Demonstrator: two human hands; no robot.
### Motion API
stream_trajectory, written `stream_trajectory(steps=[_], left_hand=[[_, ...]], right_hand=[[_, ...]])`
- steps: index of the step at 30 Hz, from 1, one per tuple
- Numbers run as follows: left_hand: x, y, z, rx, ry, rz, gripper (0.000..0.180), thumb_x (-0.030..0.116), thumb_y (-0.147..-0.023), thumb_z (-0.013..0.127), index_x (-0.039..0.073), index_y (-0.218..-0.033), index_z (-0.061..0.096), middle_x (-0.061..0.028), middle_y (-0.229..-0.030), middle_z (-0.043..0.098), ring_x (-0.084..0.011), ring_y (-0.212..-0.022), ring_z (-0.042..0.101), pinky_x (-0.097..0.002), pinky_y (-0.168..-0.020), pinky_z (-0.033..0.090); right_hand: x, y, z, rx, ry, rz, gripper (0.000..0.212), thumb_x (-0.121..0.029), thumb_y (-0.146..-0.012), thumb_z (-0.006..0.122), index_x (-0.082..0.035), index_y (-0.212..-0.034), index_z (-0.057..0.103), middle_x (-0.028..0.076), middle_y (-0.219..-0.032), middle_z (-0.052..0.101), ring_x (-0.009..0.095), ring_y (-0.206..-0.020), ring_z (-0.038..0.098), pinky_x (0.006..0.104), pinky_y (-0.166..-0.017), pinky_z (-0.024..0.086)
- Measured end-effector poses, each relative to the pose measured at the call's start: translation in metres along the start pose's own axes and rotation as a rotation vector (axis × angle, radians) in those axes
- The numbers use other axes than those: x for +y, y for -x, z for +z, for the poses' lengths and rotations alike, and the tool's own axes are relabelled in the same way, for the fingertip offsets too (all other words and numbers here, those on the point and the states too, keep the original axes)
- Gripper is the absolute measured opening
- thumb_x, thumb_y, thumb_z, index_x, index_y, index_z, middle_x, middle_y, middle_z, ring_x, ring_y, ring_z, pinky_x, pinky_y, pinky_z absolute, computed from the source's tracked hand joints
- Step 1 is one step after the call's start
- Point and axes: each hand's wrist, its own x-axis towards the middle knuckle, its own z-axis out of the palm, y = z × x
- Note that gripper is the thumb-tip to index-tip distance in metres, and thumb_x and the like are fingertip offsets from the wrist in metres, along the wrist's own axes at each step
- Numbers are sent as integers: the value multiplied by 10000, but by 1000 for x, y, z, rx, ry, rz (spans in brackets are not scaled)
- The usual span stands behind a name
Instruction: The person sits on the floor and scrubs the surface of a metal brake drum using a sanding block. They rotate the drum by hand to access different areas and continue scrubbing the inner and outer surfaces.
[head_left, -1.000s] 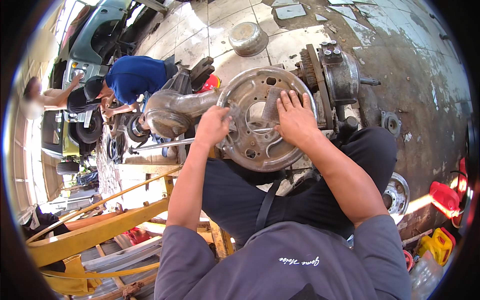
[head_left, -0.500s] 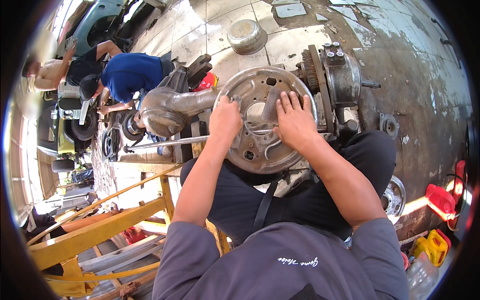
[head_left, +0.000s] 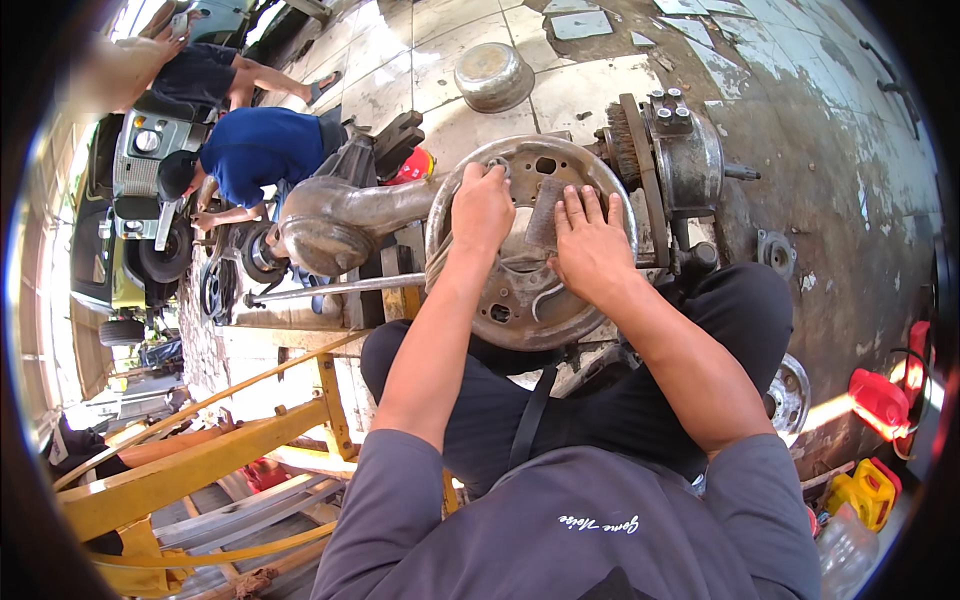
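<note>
While the metal disc [head_left: 525, 288] sits at twelve o'clock from the lap [head_left: 600, 425], the right hand [head_left: 592, 245] lies slightly spread at its three; the left hand [head_left: 484, 212] pinches a grey scrap [head_left: 499, 164] near eleven.

The left hand [head_left: 482, 212] is gripping a small grey piece [head_left: 498, 163] near the upper-left rim of a round, brown-grey metal plate [head_left: 530, 325]. The right hand [head_left: 594, 240] is lying flat on it, beside a rough, curved brown pad [head_left: 542, 215]. A co-worker in a blue shirt [head_left: 265, 152] is bending forward beyond a bulbous metal housing [head_left: 322, 232].
</note>
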Motion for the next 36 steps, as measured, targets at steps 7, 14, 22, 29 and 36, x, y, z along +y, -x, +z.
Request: stream_trajectory(steps=[7, 14, 22, 29, 36], left_hand=[[-6, 21, -40, -314, -53, 151, 206, 107, -922, 654, 55, -1111, 717, -178, -1072, 652, -387, -974, 656, -460, -842, 540], [-16, 4, -11, -59, -117, 141, 228, 132, -933, 639, 60, -1144, 689, -176, -1032, 641, -387, -967, 661, -454, -823, 544], [2, 2, -29, -274, -464, -117, 186, 113, -900, 611, 22, -1019, 721, -206, -1063, 663, -376, -928, 693, -458, -836, 569], [3, -10, -15, -220, -376, -118, 208, 148, -908, 642, -5, -1015, 734, -198, -1076, 665, -401, -946, 706, -449, -806, 582], [-6, -7, 6, 45, 46, 124, 186, 135, -947, 630, 44, -1067, 739, -177, -1033, 672, -383, -923, 676, -457, -804, 548]], right_hand=[[6, 2, 1, 7, -10, -10, 803, -428, -960, 630, 24, -1560, 346, 196, -1663, 272, 375, -1549, 224, 611, -1242, 132], [1, 1, 1, 13, -38, -9, 815, -454, -960, 626, 25, -1558, 348, 199, -1659, 279, 368, -1553, 216, 606, -1245, 126], [5, 1, 6, 52, -23, -3, 820, -487, -950, 632, 17, -1545, 379, 186, -1656, 292, 354, -1542, 246, 581, -1239, 151], [2, 1, 6, 65, -10, -18, 817, -488, -945, 635, 26, -1533, 394, 196, -1645, 310, 367, -1534, 263, 593, -1234, 163], [1, 0, 6, 79, 0, -6, 813, -475, -939, 643, 33, -1526, 402, 207, -1636, 325, 375, -1529, 274, 599, -1229, 172]])
